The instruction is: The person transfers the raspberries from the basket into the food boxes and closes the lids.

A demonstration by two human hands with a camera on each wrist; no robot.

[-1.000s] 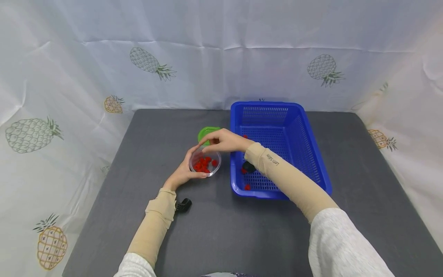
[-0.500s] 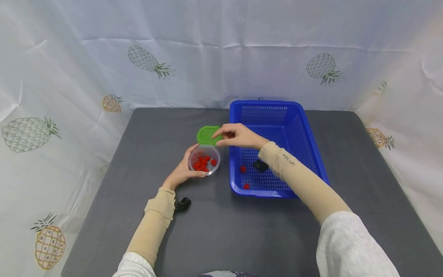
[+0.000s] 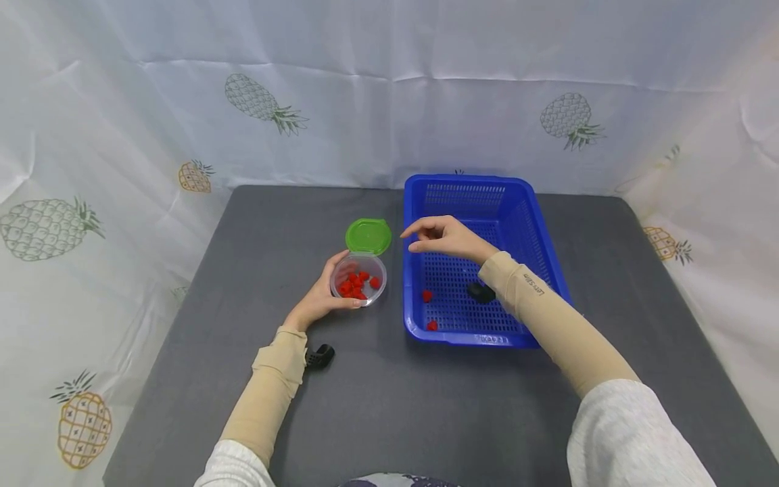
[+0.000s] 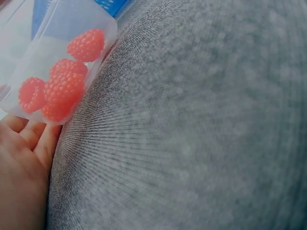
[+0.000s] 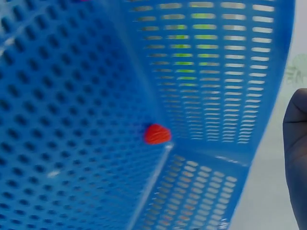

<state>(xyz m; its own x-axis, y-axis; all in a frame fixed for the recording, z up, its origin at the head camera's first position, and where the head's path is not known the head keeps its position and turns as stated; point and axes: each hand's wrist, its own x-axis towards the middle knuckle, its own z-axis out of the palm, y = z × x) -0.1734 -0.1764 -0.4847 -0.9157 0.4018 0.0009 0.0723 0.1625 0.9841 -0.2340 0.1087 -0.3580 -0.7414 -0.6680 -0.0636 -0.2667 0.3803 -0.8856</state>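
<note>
My left hand (image 3: pixel 319 295) grips a round clear plastic tub (image 3: pixel 370 292) from its left side, thumb along the near rim. Several red raspberries (image 3: pixel 356 281) lie in the tub, and the left wrist view shows raspberries (image 4: pixel 64 91) close up through its wall. A green lid (image 3: pixel 368 237) extends from the tub's far side, lying folded back. Over the left part of the blue basket (image 3: pixel 410 270) hovers my right hand (image 3: pixel 448 237), fingers loosely bent with nothing between them. Two raspberries (image 3: pixel 427 296) show on the basket floor.
The perforated basket wall (image 5: pixel 211 62) fills much of the right wrist view, with one raspberry (image 5: pixel 157 134) at its corner. Black wrist devices (image 3: pixel 320 356) sit under both forearms. A grey table (image 3: pixel 389 406) is backed by white pineapple-print curtains (image 3: pixel 389 128).
My right hand has moved right, from over the tub and green lid to over the basket, uncovering the lid. My left hand keeps its grip on the tub.
</note>
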